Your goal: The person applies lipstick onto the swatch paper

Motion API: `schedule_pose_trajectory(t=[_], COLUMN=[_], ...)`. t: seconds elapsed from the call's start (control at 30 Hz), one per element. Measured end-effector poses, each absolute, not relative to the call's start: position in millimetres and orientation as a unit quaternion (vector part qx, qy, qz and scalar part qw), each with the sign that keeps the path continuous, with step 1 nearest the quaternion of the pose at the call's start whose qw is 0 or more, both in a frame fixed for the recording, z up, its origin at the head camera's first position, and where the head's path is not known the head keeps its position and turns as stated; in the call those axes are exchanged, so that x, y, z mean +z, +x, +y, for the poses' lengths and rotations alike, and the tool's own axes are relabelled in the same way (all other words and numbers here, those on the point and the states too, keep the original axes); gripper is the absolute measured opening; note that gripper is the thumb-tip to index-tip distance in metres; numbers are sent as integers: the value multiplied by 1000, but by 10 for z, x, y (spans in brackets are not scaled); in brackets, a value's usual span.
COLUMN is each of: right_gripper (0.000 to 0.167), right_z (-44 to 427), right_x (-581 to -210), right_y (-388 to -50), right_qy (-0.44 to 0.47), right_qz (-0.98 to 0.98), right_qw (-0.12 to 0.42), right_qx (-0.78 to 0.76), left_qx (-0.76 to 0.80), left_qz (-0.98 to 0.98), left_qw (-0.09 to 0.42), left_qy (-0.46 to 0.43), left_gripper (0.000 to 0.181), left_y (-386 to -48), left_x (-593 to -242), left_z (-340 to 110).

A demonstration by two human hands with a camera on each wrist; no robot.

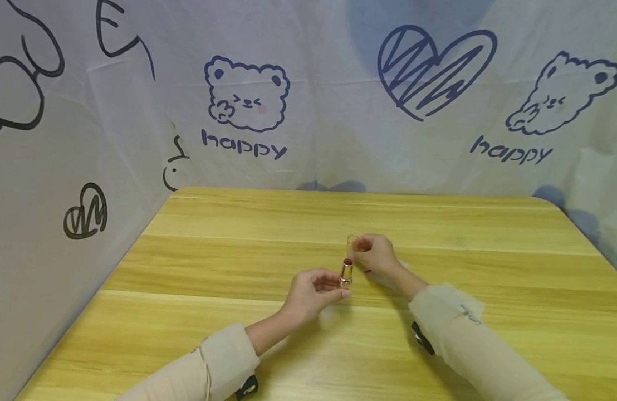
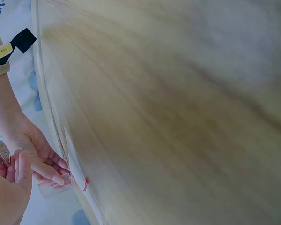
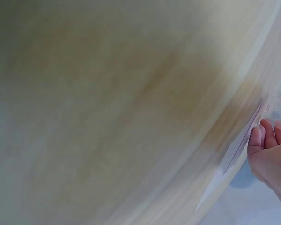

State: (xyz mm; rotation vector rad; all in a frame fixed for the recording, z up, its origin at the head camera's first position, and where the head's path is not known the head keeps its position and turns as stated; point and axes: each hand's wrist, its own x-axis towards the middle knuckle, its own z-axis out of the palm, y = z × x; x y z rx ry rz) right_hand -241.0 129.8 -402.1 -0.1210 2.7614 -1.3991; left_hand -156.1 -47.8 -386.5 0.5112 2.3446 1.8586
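Upright between the thumb and fingers of my left hand (image 1: 304, 298) is an uncapped lipstick (image 1: 346, 272), its dark red tip showing above a gold tube. The left wrist view catches the round base of the lipstick (image 2: 5, 153). Just behind it, my right hand (image 1: 377, 256) pinches a clear plastic cap (image 1: 352, 243). That clear cap (image 3: 273, 110) also shows in the right wrist view, held at the fingertips of the right hand (image 3: 271, 161). Lipstick and cap are apart.
A white sheet of paper (image 1: 390, 283) with a red mark (image 1: 367, 271) lies on the wooden table (image 1: 213, 245), partly covered by the right hand and forearm. A printed cloth (image 1: 328, 128) hangs behind the table and along its left side.
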Motion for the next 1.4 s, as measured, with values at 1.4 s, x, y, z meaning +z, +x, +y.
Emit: schedule_pose_trajectory(t=[1.4], right_gripper=[31], right_z=[1565], right_x=[-3546], right_y=[-1851], right_qy=[-106], right_qz=[852], right_qw=[-22], right_qx=[-512], left_qx=[622], left_qz=[765], left_qw=[41], left_qy=[164], left_gripper=[22], left_y=[-1574], left_x=[-3867], left_z=[-473])
